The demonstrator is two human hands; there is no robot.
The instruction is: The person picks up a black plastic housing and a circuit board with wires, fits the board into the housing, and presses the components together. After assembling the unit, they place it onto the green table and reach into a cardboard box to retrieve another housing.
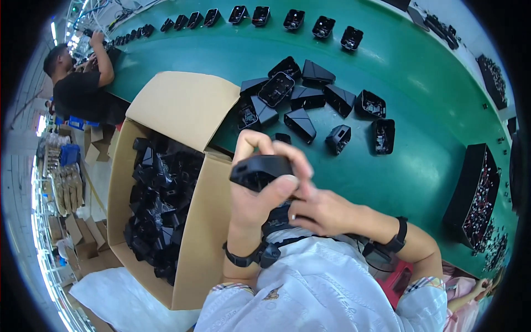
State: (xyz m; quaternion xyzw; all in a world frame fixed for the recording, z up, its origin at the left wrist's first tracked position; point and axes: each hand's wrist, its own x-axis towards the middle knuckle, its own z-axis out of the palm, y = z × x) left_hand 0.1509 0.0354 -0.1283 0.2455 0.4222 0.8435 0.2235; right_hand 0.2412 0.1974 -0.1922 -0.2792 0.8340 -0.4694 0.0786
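My left fingers [253, 142] grip a hollow, angular black housing [264, 164] over the counter's [381, 185] near edge, my right fingers [311, 213] curled beside it on I cannot tell what, with a carton [206, 232] crowding the left, shells [277, 89] clustered ahead, and green room toward the right edge's tray [462, 193].

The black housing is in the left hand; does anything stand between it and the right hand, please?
Yes: in this view the left hand's thumb lies between the black housing and the right hand; blur hides whether the hands touch.
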